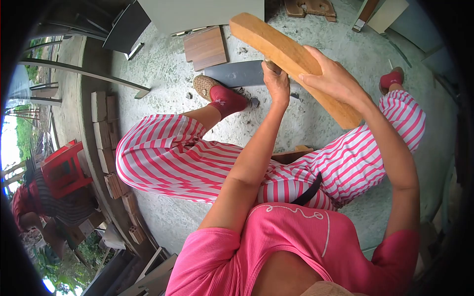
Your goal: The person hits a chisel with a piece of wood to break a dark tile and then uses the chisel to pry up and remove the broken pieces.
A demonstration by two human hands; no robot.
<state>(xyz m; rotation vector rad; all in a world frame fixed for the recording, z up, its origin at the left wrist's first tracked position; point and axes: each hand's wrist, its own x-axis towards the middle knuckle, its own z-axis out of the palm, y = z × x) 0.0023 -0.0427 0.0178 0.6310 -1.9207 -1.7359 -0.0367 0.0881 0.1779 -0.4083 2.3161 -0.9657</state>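
A long, curved piece of light-brown wood (276, 47) is held up at a slant in front of me. My right hand (338, 81) is closed over its side, thumb and fingers on opposite sides. Just under the wood, my left hand (277, 86) is closed in a fist around a short, dark, rounded end that I cannot make out. The rest of that object is hidden by the wood and my fingers. Below the hands, a dark grey flat board (234, 74) lies on the floor beside my foot in a red sock (228, 101).
A brown wood-grain panel (205, 48) lies beyond the board. Bricks (103, 133) line the low ledge at left. Outside it are a red plastic stool (64, 167) and another person (32, 212). A metal bar (89, 71) juts in; wood offcuts (310, 7) lie at the top.
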